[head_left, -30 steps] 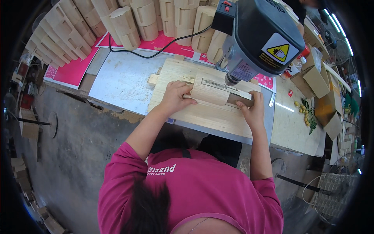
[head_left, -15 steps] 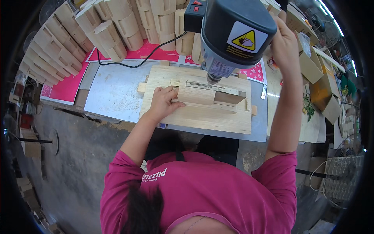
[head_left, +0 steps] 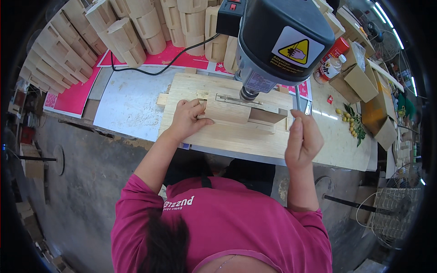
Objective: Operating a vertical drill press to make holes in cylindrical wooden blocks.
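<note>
A black drill press head (head_left: 268, 27) with a metal chuck (head_left: 248, 93) hangs over the worktable. Under the chuck a pale, rounded wooden block (head_left: 227, 111) lies in a jig on a flat wooden board (head_left: 205, 140). A rectangular recess shows at the block's right part. My left hand (head_left: 185, 121) grips the left end of the block, thumb in front and fingers curled behind. My right hand (head_left: 306, 139) is closed around the lower end of the grey drill press lever (head_left: 298, 96). The drill tip is hard to make out.
Stacks of notched wooden cylinders (head_left: 148, 27) line the back left, with a black cable (head_left: 168, 69) before them. Back right are a bottle (head_left: 329, 68), a red can (head_left: 337, 48), cardboard boxes (head_left: 383, 102) and yellow fruit with leaves (head_left: 353, 119). A fan (head_left: 400, 204) stands at right.
My right hand has come down and toward me with the lever, from beside the drill head to the right of the board. My left hand keeps its hold on the block.
</note>
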Action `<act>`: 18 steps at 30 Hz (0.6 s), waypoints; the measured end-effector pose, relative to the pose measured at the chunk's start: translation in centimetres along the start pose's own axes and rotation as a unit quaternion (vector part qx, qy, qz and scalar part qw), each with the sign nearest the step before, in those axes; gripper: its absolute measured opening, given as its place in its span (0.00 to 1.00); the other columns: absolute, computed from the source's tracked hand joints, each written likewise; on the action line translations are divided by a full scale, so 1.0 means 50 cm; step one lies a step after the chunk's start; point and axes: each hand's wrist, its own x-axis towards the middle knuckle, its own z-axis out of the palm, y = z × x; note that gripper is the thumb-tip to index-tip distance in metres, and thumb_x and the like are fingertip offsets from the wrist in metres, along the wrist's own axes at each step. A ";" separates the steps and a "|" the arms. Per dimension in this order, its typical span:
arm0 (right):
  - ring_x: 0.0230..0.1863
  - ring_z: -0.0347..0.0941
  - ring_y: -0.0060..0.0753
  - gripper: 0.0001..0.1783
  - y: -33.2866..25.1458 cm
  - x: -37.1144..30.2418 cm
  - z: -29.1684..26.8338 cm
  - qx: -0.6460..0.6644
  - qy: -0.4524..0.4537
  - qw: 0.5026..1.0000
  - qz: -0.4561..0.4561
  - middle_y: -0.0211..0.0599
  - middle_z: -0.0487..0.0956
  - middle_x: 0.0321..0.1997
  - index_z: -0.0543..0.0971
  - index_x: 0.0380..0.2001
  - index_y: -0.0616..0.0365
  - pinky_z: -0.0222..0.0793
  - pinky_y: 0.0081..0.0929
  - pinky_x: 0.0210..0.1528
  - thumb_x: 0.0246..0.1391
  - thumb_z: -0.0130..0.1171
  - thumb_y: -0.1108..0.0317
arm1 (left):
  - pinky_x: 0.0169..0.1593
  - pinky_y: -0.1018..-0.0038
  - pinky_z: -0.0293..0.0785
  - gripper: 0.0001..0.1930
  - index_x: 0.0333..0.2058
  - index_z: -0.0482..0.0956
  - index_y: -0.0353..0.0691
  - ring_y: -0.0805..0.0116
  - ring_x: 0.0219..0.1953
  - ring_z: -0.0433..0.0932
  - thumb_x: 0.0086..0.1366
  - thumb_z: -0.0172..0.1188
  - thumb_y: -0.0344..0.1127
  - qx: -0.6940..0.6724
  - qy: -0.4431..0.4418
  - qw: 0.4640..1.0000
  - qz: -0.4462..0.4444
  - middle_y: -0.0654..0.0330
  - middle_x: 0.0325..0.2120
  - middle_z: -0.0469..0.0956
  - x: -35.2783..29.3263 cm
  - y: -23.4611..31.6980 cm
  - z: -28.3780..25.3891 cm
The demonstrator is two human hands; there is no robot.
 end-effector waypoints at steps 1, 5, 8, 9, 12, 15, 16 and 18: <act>0.15 0.63 0.33 0.05 0.016 -0.018 0.015 0.000 0.000 1.000 0.002 0.39 0.69 0.17 0.76 0.30 0.66 0.56 0.25 0.19 0.49 0.52 0.78 | 0.41 0.71 0.58 0.27 0.43 0.75 0.46 0.74 0.27 0.73 0.41 0.69 0.45 0.000 -0.002 1.000 0.000 0.69 0.25 0.72 -0.003 -0.001 0.002; 0.18 0.65 0.36 0.07 0.089 -0.060 0.085 0.032 0.033 0.998 -0.036 0.39 0.71 0.19 0.76 0.32 0.65 0.57 0.28 0.22 0.47 0.53 0.78 | 0.41 0.71 0.58 0.26 0.42 0.76 0.47 0.74 0.28 0.73 0.41 0.69 0.45 -0.008 0.005 1.000 0.001 0.69 0.25 0.71 -0.002 -0.004 0.005; 0.20 0.66 0.37 0.08 0.099 -0.062 0.096 0.039 0.049 0.997 -0.046 0.39 0.71 0.20 0.76 0.32 0.64 0.58 0.29 0.24 0.46 0.53 0.77 | 0.41 0.71 0.57 0.26 0.42 0.76 0.47 0.73 0.28 0.73 0.41 0.69 0.45 -0.011 0.009 1.000 0.002 0.69 0.24 0.71 0.000 -0.001 0.005; 0.21 0.66 0.37 0.07 0.098 -0.063 0.096 0.046 0.048 0.997 -0.038 0.40 0.71 0.20 0.76 0.32 0.64 0.59 0.29 0.24 0.46 0.53 0.77 | 0.41 0.72 0.57 0.26 0.42 0.76 0.48 0.73 0.28 0.73 0.41 0.69 0.45 -0.013 0.012 1.000 -0.001 0.69 0.24 0.71 -0.001 -0.001 0.006; 0.19 0.66 0.37 0.07 0.076 -0.049 0.067 0.024 0.036 0.998 -0.053 0.41 0.72 0.19 0.77 0.31 0.64 0.58 0.29 0.23 0.46 0.53 0.78 | 0.41 0.71 0.57 0.25 0.41 0.77 0.48 0.72 0.28 0.72 0.41 0.69 0.44 -0.014 0.038 0.999 -0.002 0.69 0.24 0.71 -0.005 -0.003 0.014; 0.15 0.65 0.34 0.05 0.019 0.053 0.004 0.001 0.107 0.993 -0.044 0.41 0.71 0.15 0.76 0.26 0.66 0.59 0.25 0.19 0.49 0.52 0.75 | 0.40 0.71 0.56 0.25 0.40 0.78 0.48 0.71 0.27 0.70 0.40 0.70 0.45 0.009 0.044 0.999 0.005 0.68 0.23 0.71 -0.001 0.002 0.016; 0.15 0.65 0.32 0.08 -0.012 0.115 -0.009 0.018 0.104 0.994 -0.017 0.40 0.69 0.15 0.75 0.24 0.64 0.60 0.23 0.20 0.51 0.53 0.70 | 0.40 0.71 0.56 0.25 0.40 0.78 0.48 0.71 0.27 0.70 0.40 0.70 0.45 0.011 0.042 0.999 0.004 0.68 0.23 0.71 -0.007 0.002 0.021; 0.15 0.63 0.30 0.11 0.016 0.213 0.000 0.002 0.139 0.989 -0.051 0.40 0.68 0.14 0.74 0.22 0.62 0.59 0.23 0.20 0.53 0.52 0.66 | 0.39 0.71 0.56 0.25 0.39 0.78 0.47 0.70 0.26 0.69 0.39 0.70 0.46 0.018 0.068 0.997 0.012 0.68 0.23 0.71 0.001 0.013 0.047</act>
